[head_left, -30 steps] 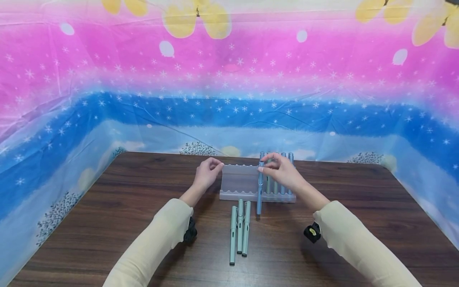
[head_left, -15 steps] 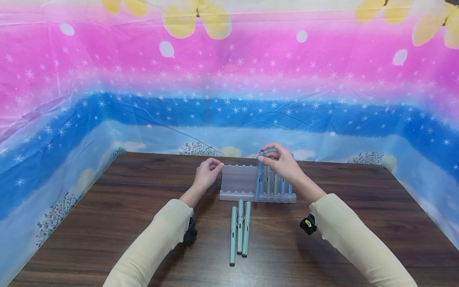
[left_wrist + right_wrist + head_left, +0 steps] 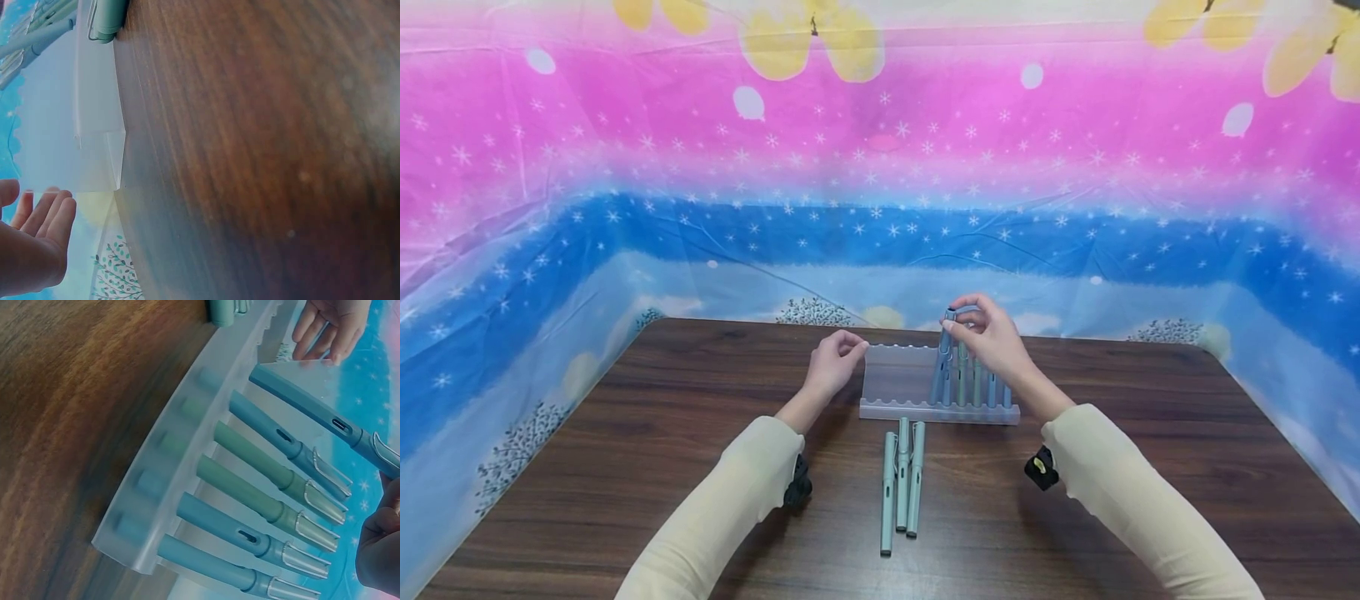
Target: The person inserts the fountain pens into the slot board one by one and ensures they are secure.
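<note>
My right hand (image 3: 988, 333) pinches a blue pen (image 3: 306, 403) near its capped top. That pen leans at a slant over the clear pen rack (image 3: 898, 375), its lower end close behind the rack's front lip. Several blue and green pens (image 3: 250, 490) stand side by side in the rack's right-hand slots. With thumb and fingertips, my left hand (image 3: 831, 364) pinches the rack's upper left corner. Three pale green pens (image 3: 902, 475) lie on the table in front of the rack.
The dark wooden table (image 3: 700, 500) extends around the rack. Behind it hangs a pink and blue patterned cloth (image 3: 880, 233) with snowflakes. Empty slots show in the left part of the rack. Both wrists carry black cameras (image 3: 1042, 468).
My right hand has lifted the blue pen from in front of the rack, up and back into it, and now tilts its top right. My left hand stays at the corner.
</note>
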The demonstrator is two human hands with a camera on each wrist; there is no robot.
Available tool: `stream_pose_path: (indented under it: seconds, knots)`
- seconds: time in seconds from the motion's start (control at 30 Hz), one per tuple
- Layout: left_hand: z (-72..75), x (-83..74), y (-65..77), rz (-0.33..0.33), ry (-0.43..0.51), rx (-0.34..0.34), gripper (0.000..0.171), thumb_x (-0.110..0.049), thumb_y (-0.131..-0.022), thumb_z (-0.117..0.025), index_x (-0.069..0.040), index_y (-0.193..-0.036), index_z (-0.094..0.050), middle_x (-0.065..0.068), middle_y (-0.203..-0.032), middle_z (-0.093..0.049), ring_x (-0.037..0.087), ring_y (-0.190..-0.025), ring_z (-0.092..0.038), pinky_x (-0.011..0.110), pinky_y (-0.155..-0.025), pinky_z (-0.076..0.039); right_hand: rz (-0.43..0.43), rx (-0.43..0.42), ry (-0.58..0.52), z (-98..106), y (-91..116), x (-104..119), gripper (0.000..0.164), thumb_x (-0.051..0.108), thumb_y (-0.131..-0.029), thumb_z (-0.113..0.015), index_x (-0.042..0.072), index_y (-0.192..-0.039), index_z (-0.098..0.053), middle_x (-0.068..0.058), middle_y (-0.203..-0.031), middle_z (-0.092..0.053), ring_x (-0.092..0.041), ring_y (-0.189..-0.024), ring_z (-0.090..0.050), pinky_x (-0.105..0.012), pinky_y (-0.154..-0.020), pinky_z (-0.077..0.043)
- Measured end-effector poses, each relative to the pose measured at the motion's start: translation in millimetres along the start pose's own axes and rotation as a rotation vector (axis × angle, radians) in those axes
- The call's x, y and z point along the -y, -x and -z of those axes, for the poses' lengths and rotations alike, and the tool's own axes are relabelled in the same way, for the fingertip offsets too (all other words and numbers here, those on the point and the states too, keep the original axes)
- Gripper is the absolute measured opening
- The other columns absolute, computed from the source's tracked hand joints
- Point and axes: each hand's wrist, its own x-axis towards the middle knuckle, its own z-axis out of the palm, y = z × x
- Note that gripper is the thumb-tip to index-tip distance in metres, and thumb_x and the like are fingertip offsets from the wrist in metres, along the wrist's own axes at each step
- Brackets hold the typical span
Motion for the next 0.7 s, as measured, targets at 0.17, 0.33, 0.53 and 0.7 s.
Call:
stream_pose_path:
  seconds: [0.17,0.33,0.53,0.7]
  knots:
    - [-0.1,-0.8,0.4,0.002,0.002,-0.002,0.017,-0.018,-0.087,-0.056,-0.003,-0.092,-0.058,0.013,-0.096,-0.063,0.026,-0.095,-0.056,0.039,-0.08,-0.043,0.056,-0.002,-0.002,-3,0,-8,0.028,0.019,-0.085,-0.06,0.008,-0.108,-0.049,-0.008,-0.095,-0.062,-0.044,-0.062,-0.047,-0.042,-0.048,-0.041]
    - [-0.1,-1.1,1.2,0.003,0.006,-0.001,0.017,-0.018,-0.087,-0.056,-0.002,-0.092,-0.058,0.013,-0.096,-0.063,0.025,-0.095,-0.056,0.038,-0.079,-0.043,0.062,0.019,0.013,-5,1,-12,0.029,0.02,-0.085,-0.06,0.006,-0.109,-0.049,-0.009,-0.097,-0.062,-0.036,-0.054,-0.046,-0.039,-0.046,-0.041]
    - [0.4,-1.5,1.2,0.001,0.002,-0.001,0.017,-0.018,-0.087,-0.056,-0.003,-0.093,-0.059,0.013,-0.096,-0.063,0.025,-0.095,-0.056,0.038,-0.079,-0.043,0.042,0.05,0.014,-6,6,0,0.027,0.014,-0.086,-0.058,0.003,-0.109,-0.049,-0.013,-0.096,-0.062,-0.018,-0.048,-0.043,-0.035,-0.045,-0.039]
    - [0.7,-1.2,0.7,-0.005,0.004,0.001,0.018,-0.019,-0.088,-0.055,-0.002,-0.094,-0.058,0.013,-0.098,-0.062,0.026,-0.096,-0.055,0.038,-0.081,-0.043,0.016,0.073,0.017,-8,12,14,0.027,0.009,-0.087,-0.055,-0.002,-0.11,-0.047,-0.022,-0.1,-0.059,-0.02,-0.049,-0.041,-0.036,-0.045,-0.038]
